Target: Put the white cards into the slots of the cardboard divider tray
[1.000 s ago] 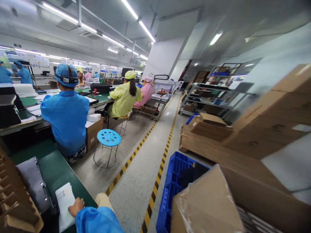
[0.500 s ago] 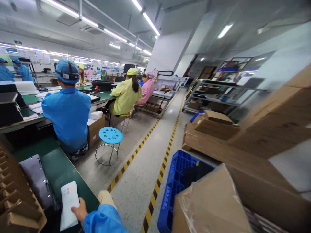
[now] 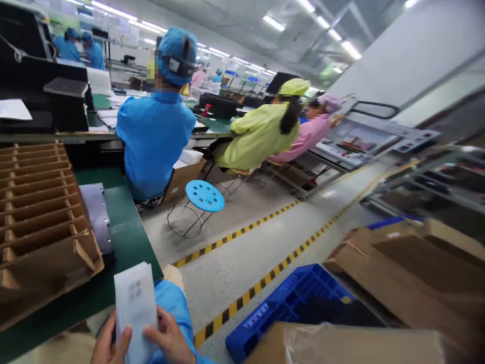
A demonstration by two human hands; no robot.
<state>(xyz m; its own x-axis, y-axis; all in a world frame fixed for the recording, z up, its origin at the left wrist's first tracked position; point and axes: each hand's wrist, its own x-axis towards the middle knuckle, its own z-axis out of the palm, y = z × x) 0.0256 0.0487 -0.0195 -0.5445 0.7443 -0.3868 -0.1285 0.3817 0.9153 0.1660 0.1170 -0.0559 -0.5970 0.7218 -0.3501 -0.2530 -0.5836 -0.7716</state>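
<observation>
A stack of thin, whitish translucent sleeves (image 3: 135, 298) with a cluster of round marks near the top is held upright at the lower left. My left hand (image 3: 109, 341) grips its left edge, thumb across the front. My right hand (image 3: 168, 336) holds the right edge, thumb also on the front. Just beyond the stack lies the green tabletop (image 3: 127, 222). On it are a divided cardboard box (image 3: 41, 212) and, beside the box, a grey panel with small holes along its edge (image 3: 97, 215).
A person in blue (image 3: 155, 141) sits ahead at a long workbench, with people in yellow and pink farther along. A blue stool (image 3: 205, 195) stands on the floor. Right of the striped floor lines are a blue pallet (image 3: 261, 313) and cardboard boxes (image 3: 424, 268).
The view has swung left. The stack has risen off the tabletop and is now upright. My left hand has come into view and holds it along with my right hand.
</observation>
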